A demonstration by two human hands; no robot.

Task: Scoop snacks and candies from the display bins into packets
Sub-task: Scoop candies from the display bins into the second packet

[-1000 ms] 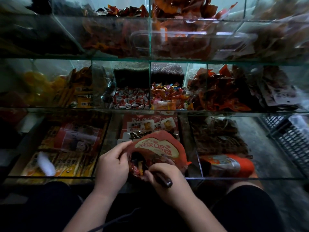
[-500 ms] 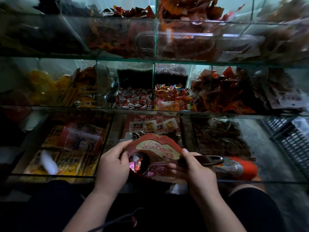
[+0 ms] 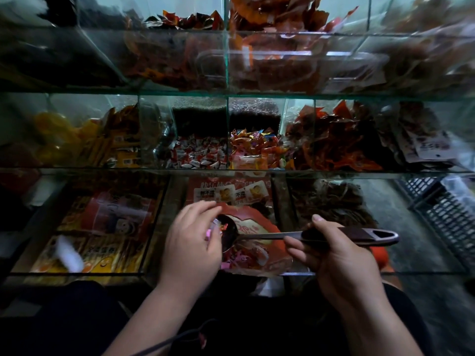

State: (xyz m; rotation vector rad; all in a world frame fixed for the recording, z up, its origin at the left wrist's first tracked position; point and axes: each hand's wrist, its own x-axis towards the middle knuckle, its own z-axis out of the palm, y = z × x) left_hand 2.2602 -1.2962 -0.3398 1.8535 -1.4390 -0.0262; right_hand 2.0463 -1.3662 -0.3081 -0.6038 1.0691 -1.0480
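— Candies (image 3: 246, 255) already lie in the red packet (image 3: 257, 227), so where do we stand?

— We judge we are at the tipping step. Our right hand (image 3: 334, 255) is curled round the dark handle of the spoon (image 3: 282, 235), whose bowl sits at the packet's mouth with a few wrapped pieces in or just beside it. Our left hand (image 3: 190, 242) grips the packet's left edge and holds it open, low in front of the bottom glass shelf (image 3: 77, 273).

— And next?

— Probably we tilt the bowl so the pieces slide in, mouth held wide, then reach to a bin for more.

— What do the bins hold?

— On the middle tier we see red-and-white wrapped sweets (image 3: 198, 158) in one compartment and mixed bright candies (image 3: 257, 145) in the one just right of it, with dark grains behind both. Red-orange sachets (image 3: 334, 145) fill the next compartment to the right, and yellow packs (image 3: 77, 140) sit far left. The top tier is blurred; beyond reddish wrappers we cannot tell.
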